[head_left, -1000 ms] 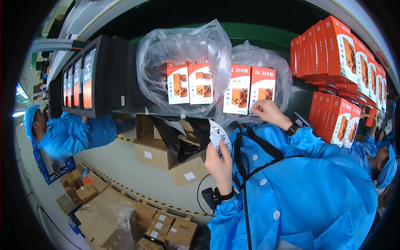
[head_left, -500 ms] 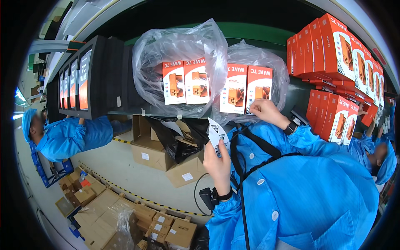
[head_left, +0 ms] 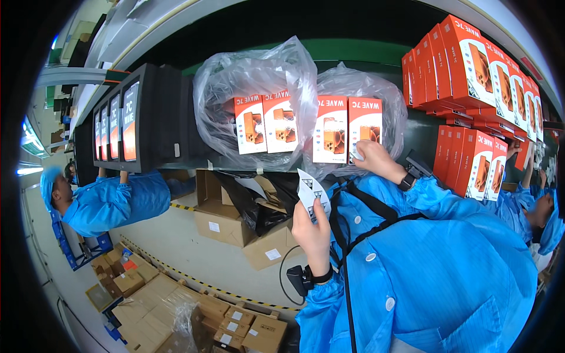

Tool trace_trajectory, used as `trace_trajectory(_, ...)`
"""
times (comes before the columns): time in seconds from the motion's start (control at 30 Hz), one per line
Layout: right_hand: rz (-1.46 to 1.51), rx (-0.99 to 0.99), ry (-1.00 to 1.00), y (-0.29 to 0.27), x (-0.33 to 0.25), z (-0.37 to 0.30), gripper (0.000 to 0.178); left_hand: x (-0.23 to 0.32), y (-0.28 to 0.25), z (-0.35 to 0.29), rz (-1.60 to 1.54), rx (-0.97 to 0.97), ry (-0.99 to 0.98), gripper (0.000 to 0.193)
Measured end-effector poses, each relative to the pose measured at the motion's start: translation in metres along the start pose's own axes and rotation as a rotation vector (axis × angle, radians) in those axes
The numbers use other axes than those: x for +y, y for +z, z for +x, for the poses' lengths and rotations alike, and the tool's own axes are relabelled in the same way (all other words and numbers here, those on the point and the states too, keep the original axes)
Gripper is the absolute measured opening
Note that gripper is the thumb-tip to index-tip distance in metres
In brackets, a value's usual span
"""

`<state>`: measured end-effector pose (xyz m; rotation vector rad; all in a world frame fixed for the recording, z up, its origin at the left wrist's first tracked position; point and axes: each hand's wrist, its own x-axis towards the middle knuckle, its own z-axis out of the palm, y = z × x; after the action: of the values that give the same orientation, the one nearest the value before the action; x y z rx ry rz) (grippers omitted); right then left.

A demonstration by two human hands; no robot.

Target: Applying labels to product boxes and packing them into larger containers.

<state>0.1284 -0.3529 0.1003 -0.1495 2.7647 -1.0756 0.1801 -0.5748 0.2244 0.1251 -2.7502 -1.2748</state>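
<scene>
Floor (head_left: 176, 235) is that pale, smooth factory type, with black-and-yellow striped tape (head_left: 244, 300) running diagonally across it. The long bench (head_left: 421, 138) has a dark top, a green strip (head_left: 365, 53) further back and a pale edge (head_left: 170, 32) that the fisheye bends into a big arc. Couple of open cartons (head_left: 220, 226) sit right below it, black plastic (head_left: 250, 206) spilling out. Lower left's basically cardboard city: a big flat carton (head_left: 147, 312), smaller labelled boxes (head_left: 262, 335), some clear wrap (head_left: 183, 317). Way over left, bright white lights (head_left: 29, 171) glare near the rim.
</scene>
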Motion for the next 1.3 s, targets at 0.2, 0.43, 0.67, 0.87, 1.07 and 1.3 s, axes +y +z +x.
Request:
trace_trajectory(0.2,1.16,-0.28,0.17,-0.032,-0.059,-0.018,0.023,0.015,-0.006,0.001,-0.329,-0.137,-0.11,0.02)
trace_trajectory(0.43,1.134,-0.172,0.023,-0.069,-0.108,-0.035,0.021,0.025,-0.003,0.001,-0.633,-0.169,-0.217,0.026)
trace_trajectory(0.67,0.566,0.097,-0.291,-0.072,-0.124,-0.036,0.017,0.026,-0.005,-0.003,-0.549,-0.118,-0.166,0.02)
trace_trajectory(0.87,0.564,-0.044,-0.294,-0.062,-0.127,-0.031,0.015,0.014,-0.008,-0.01,-0.47,-0.119,-0.165,0.018)
trace_trajectory(1.07,0.567,-0.204,-0.109,-0.044,-0.128,-0.023,0.01,0.004,-0.008,-0.011,-0.411,-0.082,-0.209,0.018)
trace_trajectory(1.3,0.556,-0.23,-0.14,-0.022,-0.134,-0.005,0.009,-0.023,-0.007,-0.007,-0.32,-0.002,-0.218,0.019)
